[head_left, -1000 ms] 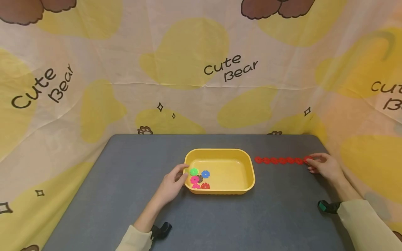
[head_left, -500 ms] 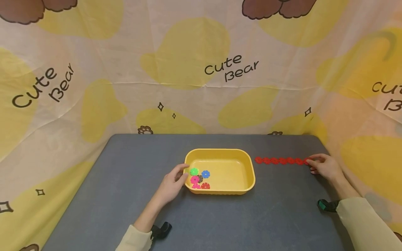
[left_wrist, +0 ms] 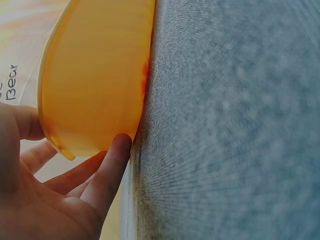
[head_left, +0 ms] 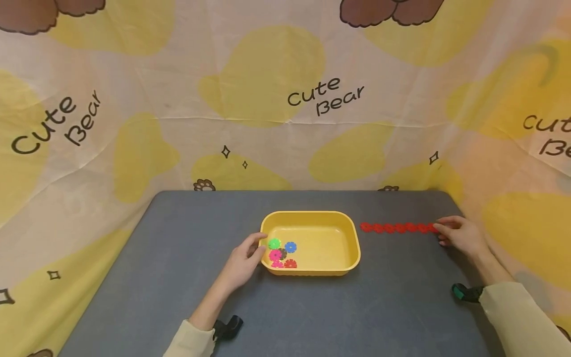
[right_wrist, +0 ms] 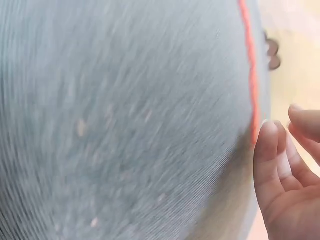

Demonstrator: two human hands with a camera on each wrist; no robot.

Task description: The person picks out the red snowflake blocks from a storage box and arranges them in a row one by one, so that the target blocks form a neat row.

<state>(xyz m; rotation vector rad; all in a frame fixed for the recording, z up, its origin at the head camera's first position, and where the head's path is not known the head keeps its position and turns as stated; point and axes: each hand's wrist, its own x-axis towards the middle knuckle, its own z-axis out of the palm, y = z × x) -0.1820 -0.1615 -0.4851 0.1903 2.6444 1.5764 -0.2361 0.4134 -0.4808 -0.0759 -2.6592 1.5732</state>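
Note:
Several red snowflake discs form a straight row (head_left: 398, 228) on the table, right of a yellow plastic tray (head_left: 330, 248). Whether the discs are linked or only lie side by side I cannot tell. At the row's right end is my right hand (head_left: 464, 237), fingertips at the last disc, which they partly hide. In the right wrist view a gap shows between its thumb and fingers, with nothing visible in it. My left hand (head_left: 243, 260) grips the tray's left end, thumb at the rim and fingers against the outer wall (left_wrist: 100, 85).
Inside the tray's left part lie loose snowflake discs: a green one (head_left: 274, 243), a blue one (head_left: 291, 247), a red one (head_left: 290, 264), pink ones (head_left: 275, 255) and a dark one. A patterned cloth (head_left: 267, 99) hangs behind the grey table (head_left: 200, 213).
My right hand has shifted slightly left, and the last red disc has come in against the row. The left hand and tray stay put.

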